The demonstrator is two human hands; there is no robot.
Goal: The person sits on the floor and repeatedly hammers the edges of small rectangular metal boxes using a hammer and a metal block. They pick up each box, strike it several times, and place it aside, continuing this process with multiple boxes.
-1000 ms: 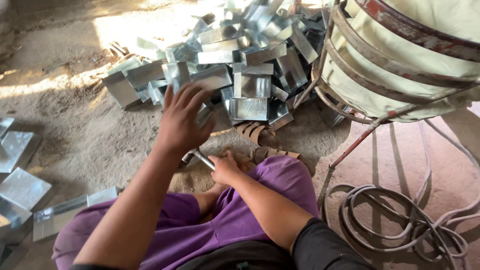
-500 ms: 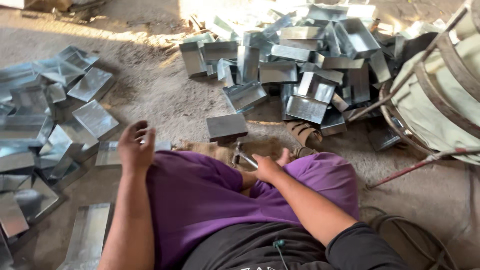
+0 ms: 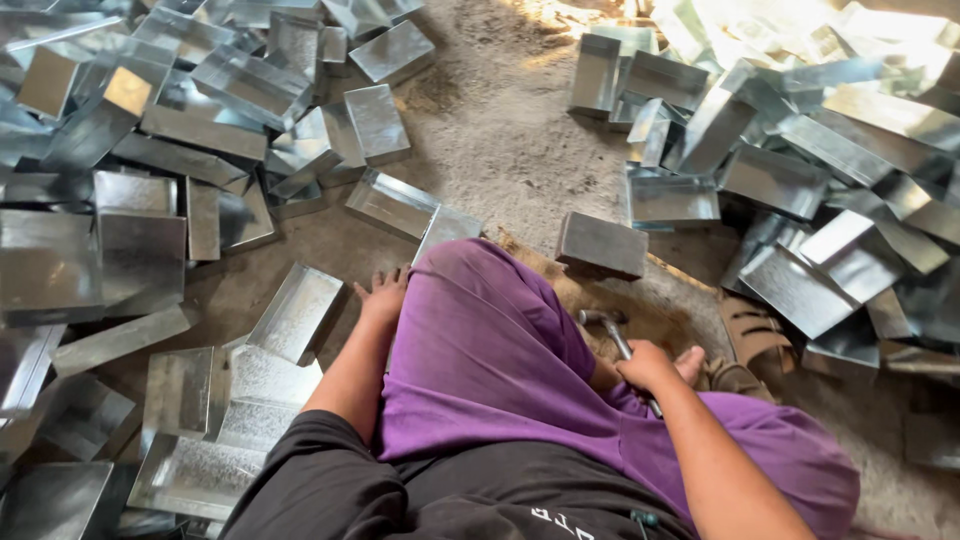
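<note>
Right hand [image 3: 655, 368]: fingers wrapped around the handle of a hammer [image 3: 612, 335], whose metal head points up and away, beside the purple trouser knee [image 3: 480, 300].

Left hand [image 3: 383, 297]: fingers spread loosely, holding nothing, resting at the outer side of the knee, just beside a shallow metal tray [image 3: 297, 311] lying open side up on the dirt floor [image 3: 500, 150].

One folded metal box [image 3: 602, 245] sits alone just ahead of the hammer.

Left heap of trays [image 3: 130, 170]: flat, many overlapping.

Right heap of boxes [image 3: 800, 150]: tumbled, partly sunlit.

Sandalled foot [image 3: 750, 330]: right of the hammer.
</note>
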